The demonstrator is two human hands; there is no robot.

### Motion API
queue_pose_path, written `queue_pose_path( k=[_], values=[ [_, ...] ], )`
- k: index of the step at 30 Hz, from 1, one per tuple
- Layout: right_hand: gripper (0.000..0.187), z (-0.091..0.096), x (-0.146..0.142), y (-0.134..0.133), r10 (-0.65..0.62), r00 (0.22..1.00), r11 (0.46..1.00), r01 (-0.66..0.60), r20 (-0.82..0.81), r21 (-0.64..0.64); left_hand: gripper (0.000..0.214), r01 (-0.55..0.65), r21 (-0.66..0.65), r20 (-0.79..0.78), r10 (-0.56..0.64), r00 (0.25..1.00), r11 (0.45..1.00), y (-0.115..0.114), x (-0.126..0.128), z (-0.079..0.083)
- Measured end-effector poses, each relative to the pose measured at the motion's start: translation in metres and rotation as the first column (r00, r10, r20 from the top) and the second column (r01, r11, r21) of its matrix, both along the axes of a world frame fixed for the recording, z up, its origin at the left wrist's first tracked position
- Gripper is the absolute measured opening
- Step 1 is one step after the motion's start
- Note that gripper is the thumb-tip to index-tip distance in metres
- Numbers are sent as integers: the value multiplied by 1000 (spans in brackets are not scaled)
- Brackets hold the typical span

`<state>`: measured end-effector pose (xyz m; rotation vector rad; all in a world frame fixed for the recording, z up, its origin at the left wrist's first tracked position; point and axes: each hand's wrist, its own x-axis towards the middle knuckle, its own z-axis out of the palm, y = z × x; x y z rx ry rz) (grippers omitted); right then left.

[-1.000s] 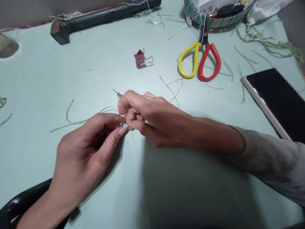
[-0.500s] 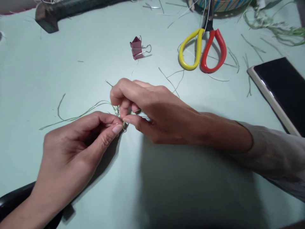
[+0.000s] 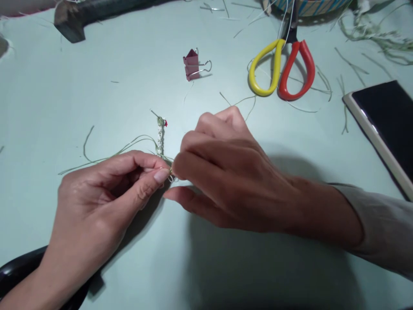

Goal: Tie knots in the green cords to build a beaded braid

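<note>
A narrow knotted piece of green and white cord [image 3: 160, 135], with a small red bit at its top, lies on the table, pinned through by something thin and metallic. My left hand [image 3: 106, 206] pinches the lower end of this cordwork between thumb and forefinger. Loose green cords [image 3: 119, 150] trail leftward from behind that hand. My right hand [image 3: 222, 172] is just to the right, its forefinger bent close to the pinched end and its thumb held apart below. No cord shows in the gap between them; its other fingers are curled and partly hidden.
Yellow-and-red-handled scissors [image 3: 280, 69], a pink binder clip [image 3: 192, 64] and a dark metal bar [image 3: 97, 15] lie farther back. A phone [image 3: 380, 129] rests at right, among cord scraps. A black curved object [image 3: 22, 267] sits beneath my left forearm.
My right hand has drawn down and to the right, its thumb parting from the pinched cords. More of the knotted piece shows. The left hand keeps its pinch; the view has shifted slightly.
</note>
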<state>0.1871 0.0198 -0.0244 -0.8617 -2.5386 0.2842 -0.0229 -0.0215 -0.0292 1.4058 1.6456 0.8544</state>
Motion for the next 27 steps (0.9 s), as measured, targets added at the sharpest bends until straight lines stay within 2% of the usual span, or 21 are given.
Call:
queue_pose_path(
  k=[2,6,10,13,16,22,27],
  values=[
    [36,-1,-3,1,-14,998,999,16,64,-40,18,-6,0,13,6,1000,1000,0,0,0],
    [23,-2,-5,2,-30,993,994,42,118,-103,19,-14,1,5,14,1000,1000,0,1,1],
    [20,0,-7,2,-25,991,991,43,134,-129,19,-18,-8,3,18,1000,1000,0,1,1],
    [25,1,-9,4,-34,984,986,61,175,-154,15,-21,2,11,21,1000,1000,0,1,1],
    [19,-1,-10,4,-32,983,990,56,181,-131,11,-20,19,4,20,1000,1000,1,2,1],
    [21,-7,-1,-1,-28,998,998,31,59,-49,9,40,43,-36,-38,999,998,3,4,3],
    [23,-8,9,2,-29,977,983,-10,-210,-183,8,77,65,-89,-71,993,995,5,8,7]
  ],
)
